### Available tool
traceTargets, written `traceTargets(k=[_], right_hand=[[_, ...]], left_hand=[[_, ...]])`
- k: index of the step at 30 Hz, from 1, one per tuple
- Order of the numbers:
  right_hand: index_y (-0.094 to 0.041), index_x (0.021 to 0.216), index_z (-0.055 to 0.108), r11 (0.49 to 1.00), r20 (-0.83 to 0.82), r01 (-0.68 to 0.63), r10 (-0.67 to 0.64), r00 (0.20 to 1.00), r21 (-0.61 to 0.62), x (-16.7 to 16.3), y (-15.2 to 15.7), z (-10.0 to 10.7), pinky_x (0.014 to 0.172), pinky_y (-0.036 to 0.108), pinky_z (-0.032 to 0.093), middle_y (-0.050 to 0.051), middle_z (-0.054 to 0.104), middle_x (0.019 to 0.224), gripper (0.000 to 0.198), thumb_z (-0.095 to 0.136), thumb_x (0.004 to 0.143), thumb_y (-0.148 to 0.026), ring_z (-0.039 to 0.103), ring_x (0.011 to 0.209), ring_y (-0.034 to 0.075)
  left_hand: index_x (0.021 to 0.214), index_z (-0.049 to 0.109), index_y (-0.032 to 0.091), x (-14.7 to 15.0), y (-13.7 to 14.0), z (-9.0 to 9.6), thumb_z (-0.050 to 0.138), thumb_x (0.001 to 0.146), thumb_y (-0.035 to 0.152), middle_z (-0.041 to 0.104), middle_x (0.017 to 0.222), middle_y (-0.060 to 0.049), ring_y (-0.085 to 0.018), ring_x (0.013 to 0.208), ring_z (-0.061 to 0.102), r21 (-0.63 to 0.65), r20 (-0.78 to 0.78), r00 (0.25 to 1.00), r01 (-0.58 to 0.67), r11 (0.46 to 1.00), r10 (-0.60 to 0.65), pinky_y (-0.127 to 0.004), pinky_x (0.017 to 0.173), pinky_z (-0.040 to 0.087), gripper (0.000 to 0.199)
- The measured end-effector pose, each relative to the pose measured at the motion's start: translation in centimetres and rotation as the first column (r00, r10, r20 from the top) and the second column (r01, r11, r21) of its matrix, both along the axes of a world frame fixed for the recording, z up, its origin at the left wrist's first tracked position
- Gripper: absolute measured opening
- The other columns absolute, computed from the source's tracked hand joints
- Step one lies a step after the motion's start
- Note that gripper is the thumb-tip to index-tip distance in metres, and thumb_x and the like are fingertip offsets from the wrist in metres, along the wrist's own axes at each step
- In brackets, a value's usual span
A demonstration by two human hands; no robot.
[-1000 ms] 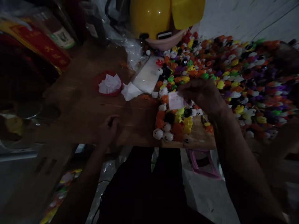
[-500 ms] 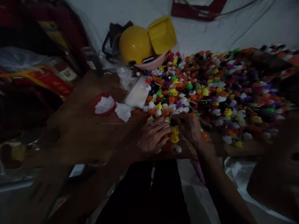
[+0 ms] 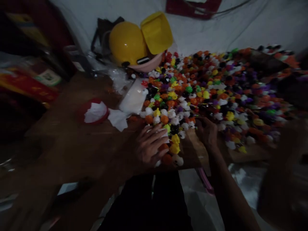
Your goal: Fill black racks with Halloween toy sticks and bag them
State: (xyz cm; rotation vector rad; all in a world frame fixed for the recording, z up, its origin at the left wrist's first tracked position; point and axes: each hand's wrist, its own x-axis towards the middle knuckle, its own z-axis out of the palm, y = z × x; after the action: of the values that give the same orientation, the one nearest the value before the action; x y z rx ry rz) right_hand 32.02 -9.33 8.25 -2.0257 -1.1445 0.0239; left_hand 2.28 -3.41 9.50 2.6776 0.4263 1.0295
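Note:
My left hand (image 3: 150,146) lies over a small group of toy figures at the table's near edge, its fingers stretched out and slightly apart. A white piece (image 3: 165,134), perhaps paper, shows under those fingers. Beside them are yellow toy figures (image 3: 175,146), an orange ball-shaped toy (image 3: 166,159) and a whitish one (image 3: 177,160). My right hand (image 3: 207,133) is at the near edge of the big heap of toy figures (image 3: 192,86), fingers curled together; what they hold, if anything, is hidden in the dark.
Left of the heap lie a clear plastic bag (image 3: 134,98), white paper scraps (image 3: 118,119) and a red dish (image 3: 83,112) with paper. Behind stand a yellow bowl (image 3: 127,41) and a yellow square container (image 3: 157,32). Another person's arm (image 3: 280,179) is at the right.
My right hand has moved right, away from my left hand, baring wood and small toys between them. My left hand stays over its group. The view has shifted slightly.

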Motion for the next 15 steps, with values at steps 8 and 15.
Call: traceTargets(k=[8,15], right_hand=[[-0.031,0.081,0.074,0.999,-0.113,-0.008,0.003,0.994,-0.045,-1.3,-0.3,-0.4,0.077,0.050,0.058,0.012,0.074,0.076,0.022,0.059,0.078,-0.046,0.073,0.074,0.033],[-0.049,0.080,0.070,0.989,-0.109,0.005,-0.021,0.994,-0.147,-2.4,-4.1,-1.1,0.064,0.054,0.055,0.011,0.074,0.074,0.017,0.056,0.081,-0.058,0.074,0.073,0.039]], left_hand=[[0.105,0.077,0.019,-3.8,9.3,1.6,0.056,0.099,0.017,0.080,0.109,-0.005,-0.021,0.106,0.074,-0.195,-0.021,0.839,-0.536,0.821,0.543,-0.035,0.101,0.055,0.022],[0.116,0.070,0.003,0.0,20.2,-2.3,0.074,0.088,0.015,0.075,0.115,-0.021,-0.030,0.108,0.072,-0.275,-0.217,0.727,-0.686,0.674,0.652,-0.042,0.097,0.056,0.030]])
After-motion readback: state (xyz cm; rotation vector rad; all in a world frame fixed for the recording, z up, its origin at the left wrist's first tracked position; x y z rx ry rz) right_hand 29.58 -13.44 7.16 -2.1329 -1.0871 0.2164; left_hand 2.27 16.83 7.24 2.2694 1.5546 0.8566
